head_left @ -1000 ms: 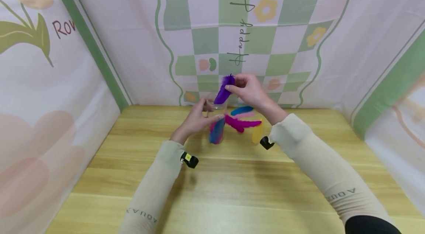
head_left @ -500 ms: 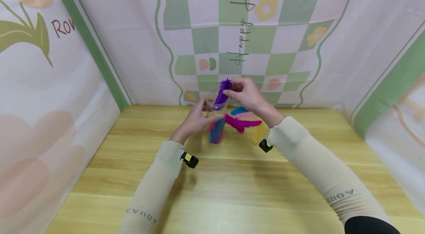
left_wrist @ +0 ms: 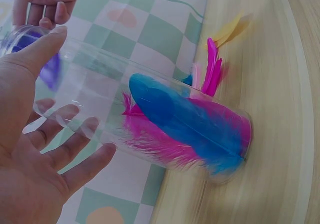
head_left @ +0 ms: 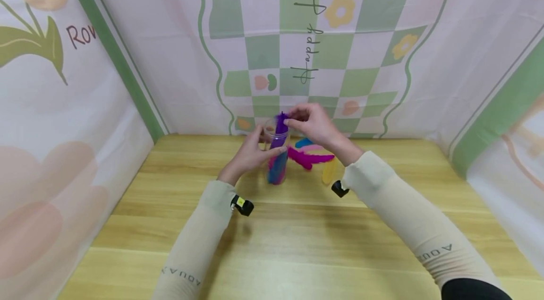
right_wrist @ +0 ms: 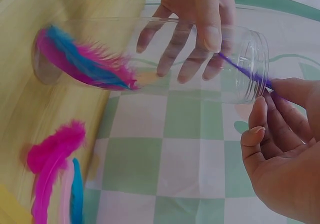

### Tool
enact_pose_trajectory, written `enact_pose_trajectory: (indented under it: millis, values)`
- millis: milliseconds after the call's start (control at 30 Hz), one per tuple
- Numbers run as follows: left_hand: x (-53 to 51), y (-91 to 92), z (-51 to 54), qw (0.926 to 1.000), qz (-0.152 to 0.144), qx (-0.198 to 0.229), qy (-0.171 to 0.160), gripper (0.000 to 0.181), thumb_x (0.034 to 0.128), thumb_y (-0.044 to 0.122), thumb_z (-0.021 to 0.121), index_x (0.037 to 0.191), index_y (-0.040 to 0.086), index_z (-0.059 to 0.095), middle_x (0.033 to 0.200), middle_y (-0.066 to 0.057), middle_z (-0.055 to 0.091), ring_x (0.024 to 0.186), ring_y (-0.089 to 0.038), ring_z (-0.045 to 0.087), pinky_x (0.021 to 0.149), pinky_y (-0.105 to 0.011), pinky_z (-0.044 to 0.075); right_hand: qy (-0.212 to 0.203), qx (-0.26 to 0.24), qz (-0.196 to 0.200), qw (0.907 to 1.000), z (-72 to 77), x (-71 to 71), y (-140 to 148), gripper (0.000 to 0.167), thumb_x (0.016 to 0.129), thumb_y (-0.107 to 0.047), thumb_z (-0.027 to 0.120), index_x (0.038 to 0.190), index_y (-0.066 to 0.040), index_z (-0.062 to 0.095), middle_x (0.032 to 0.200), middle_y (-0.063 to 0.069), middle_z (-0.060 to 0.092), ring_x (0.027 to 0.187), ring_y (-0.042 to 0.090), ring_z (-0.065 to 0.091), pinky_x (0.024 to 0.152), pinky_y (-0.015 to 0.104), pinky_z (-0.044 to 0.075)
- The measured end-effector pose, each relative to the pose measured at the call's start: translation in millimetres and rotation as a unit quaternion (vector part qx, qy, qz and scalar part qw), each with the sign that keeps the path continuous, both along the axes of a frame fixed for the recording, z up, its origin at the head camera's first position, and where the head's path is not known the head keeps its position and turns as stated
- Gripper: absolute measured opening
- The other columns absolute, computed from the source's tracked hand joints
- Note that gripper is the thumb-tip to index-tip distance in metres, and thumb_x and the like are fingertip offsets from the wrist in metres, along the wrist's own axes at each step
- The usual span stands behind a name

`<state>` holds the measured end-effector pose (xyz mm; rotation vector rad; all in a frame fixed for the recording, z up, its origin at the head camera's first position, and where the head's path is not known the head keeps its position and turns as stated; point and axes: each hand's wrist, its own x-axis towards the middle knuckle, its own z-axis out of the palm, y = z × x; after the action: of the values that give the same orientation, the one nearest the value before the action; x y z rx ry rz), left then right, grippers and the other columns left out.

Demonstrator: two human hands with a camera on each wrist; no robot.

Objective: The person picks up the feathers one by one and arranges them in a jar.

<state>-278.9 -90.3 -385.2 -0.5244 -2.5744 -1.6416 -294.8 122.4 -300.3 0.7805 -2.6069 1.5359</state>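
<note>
A clear jar (right_wrist: 150, 29) stands upright on the table with blue (left_wrist: 185, 119) and magenta feathers (left_wrist: 155, 136) at its bottom. My left hand (head_left: 250, 152) grips the jar around its upper part, thumb on the near side and fingers behind. Between thumb and fingers, my right hand (head_left: 314, 125) pinches the top of a purple feather (head_left: 280, 125) at the jar's mouth. The lower part of that feather is inside the jar, as the right wrist view also shows (right_wrist: 242, 70).
Right of the jar lie loose magenta feathers (head_left: 303, 158), a blue feather (head_left: 303, 142), a pale pink one (right_wrist: 66, 194) and a yellow one (head_left: 328, 171). A patterned cloth (head_left: 259, 49) hangs behind the wooden table (head_left: 280, 243).
My right hand has moved down and slightly left, and the purple feather has gone from above the rim to partly inside the jar. My left hand and the jar have stayed in place.
</note>
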Motion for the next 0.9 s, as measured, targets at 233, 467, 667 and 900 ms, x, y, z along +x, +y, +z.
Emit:
enact_pose_trajectory:
  millis: [233, 467, 667, 900]
  values:
    - [0.1, -0.1, -0.7, 1.0000, 0.001, -0.003, 0.000, 0.063, 0.0887, 0.043, 0.081, 0.134, 0.015, 0.047, 0.129, -0.004, 0.056, 0.122, -0.025, 0.057, 0.092, -0.039, 0.057, 0.010, 0.005, 0.006, 0.9999, -2.4, -1.5, 0, 0.017, 0.100, -0.018, 0.069, 0.110, -0.005, 0.074, 0.103, 0.012, 0.072, 0.087, 0.026, 0.067, 0.078, 0.047, 0.058]
    - [-0.9, -0.5, 0.1, 1.0000, 0.000, -0.009, 0.004, 0.060, 0.0882, 0.045, 0.080, 0.130, 0.017, 0.047, 0.138, 0.000, 0.054, 0.122, -0.023, 0.056, 0.092, -0.038, 0.056, 0.004, 0.000, 0.005, 1.0000, 0.8, -0.2, 3, 0.019, 0.100, -0.017, 0.068, 0.112, -0.004, 0.072, 0.105, 0.014, 0.071, 0.090, 0.028, 0.067, 0.075, 0.036, 0.058]
    - [-0.5, 0.2, 1.0, 0.9999, 0.001, -0.011, 0.002, 0.053, 0.0902, 0.039, 0.080, 0.126, 0.016, 0.048, 0.139, 0.000, 0.054, 0.122, -0.024, 0.056, 0.094, -0.040, 0.055, 0.003, 0.011, 0.002, 0.9999, 3.5, 0.9, 10, 0.019, 0.100, -0.018, 0.068, 0.113, -0.004, 0.072, 0.107, 0.012, 0.071, 0.092, 0.028, 0.067, 0.077, 0.033, 0.057]
    - [0.5, 0.0, 1.1, 0.9999, 0.006, -0.015, -0.003, 0.056, 0.0887, 0.045, 0.080, 0.124, 0.016, 0.048, 0.135, -0.001, 0.056, 0.122, -0.024, 0.056, 0.095, -0.042, 0.054, 0.001, 0.040, 0.009, 0.9991, 4.0, 0.3, 20, 0.018, 0.102, -0.018, 0.065, 0.113, -0.006, 0.071, 0.109, 0.012, 0.069, 0.095, 0.028, 0.066, 0.081, 0.038, 0.056]
